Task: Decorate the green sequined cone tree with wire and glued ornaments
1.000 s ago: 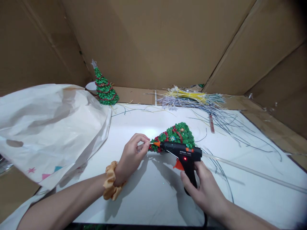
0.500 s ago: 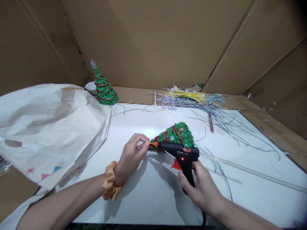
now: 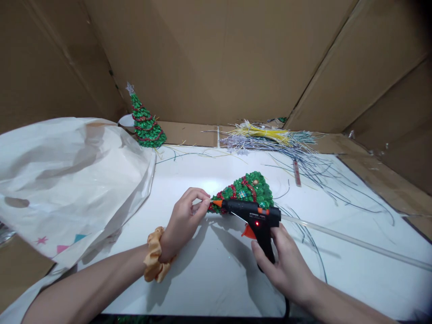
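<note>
Left hand (image 3: 191,211) pinches closed on the tip of one tree (image 3: 251,186), on its side mid-way across the white surface (image 3: 202,279); right hand (image 3: 292,265) grips one glue gun (image 3: 248,209), nozzle (image 3: 218,203) at that tip. Surface stretches to the near edge; cardboard walls (image 3: 189,58) close the back, a second tree (image 3: 146,126) before them.

Vs. a second ago: I have the glue gun (image 3: 251,211) slightly further left, right hand (image 3: 290,267) shifted with it. Orange nozzle (image 3: 218,203) now sits closer to the fingertips (image 3: 205,204) of the left hand (image 3: 187,220). My head view drifts a hair; upright tree (image 3: 147,126) reads further left in frame.
</note>
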The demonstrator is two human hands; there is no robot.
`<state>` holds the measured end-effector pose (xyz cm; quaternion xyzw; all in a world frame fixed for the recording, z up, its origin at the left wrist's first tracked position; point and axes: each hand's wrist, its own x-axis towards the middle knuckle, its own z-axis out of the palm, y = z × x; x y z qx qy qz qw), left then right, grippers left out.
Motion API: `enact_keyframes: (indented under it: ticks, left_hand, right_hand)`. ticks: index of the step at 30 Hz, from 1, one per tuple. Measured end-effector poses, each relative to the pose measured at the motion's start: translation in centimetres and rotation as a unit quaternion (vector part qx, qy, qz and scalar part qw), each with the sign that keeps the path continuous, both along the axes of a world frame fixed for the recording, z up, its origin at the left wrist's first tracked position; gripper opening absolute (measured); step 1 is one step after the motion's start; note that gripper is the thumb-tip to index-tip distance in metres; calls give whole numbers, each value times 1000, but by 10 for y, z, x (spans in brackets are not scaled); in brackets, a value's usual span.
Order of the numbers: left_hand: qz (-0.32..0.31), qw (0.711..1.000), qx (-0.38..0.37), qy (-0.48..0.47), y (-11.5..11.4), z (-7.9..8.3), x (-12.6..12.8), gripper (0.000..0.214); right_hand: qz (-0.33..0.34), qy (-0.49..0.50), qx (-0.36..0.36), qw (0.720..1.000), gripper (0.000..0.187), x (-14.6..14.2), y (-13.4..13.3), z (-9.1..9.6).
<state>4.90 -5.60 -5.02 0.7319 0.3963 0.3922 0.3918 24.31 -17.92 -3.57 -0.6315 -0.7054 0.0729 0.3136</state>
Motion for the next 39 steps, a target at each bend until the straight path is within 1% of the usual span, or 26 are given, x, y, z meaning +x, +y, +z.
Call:
enact_keyframes:
  ticks: [2,5,8,13,19,24,30,36,39]
  left_hand:
    - [-4,1000,1,0,0,0,0,11]
    - [-6,1000,0,1,0,0,0,11]
    - [-3,1000,3,5,-1,0,0,12]
    - [-7,1000,-1,-3,-1,0,0,12]
    - [-5,1000,6,5,-1,0,-1,12]
    - [-4,1000,5,9,-1,1,0,13]
    - [-3,1000,2,14,-1,0,0,13]
    - [-5,1000,0,7,-1,0,0,12]
    - [-1,1000,3,8,-1,0,0,12]
  right_hand:
    - [-7,-2,-6,1000,18,0,0,-1]
    - [5,5,-5,1000,19,0,0,0]
    - [13,8,2,1000,17,-1,0,0]
    - [-6,-12,-1,1000,16,0,0,1]
    - [5,-1,-1,1000,11,-1,1,4]
    - [-1,-16,5,1000,9,-1,0,5]
    - [15,-16,11,1000,6,-1,0,5]
    - [4,-16,11,1000,11,1,0,5]
    - [10,-15,3,1000,7,1,-1,6]
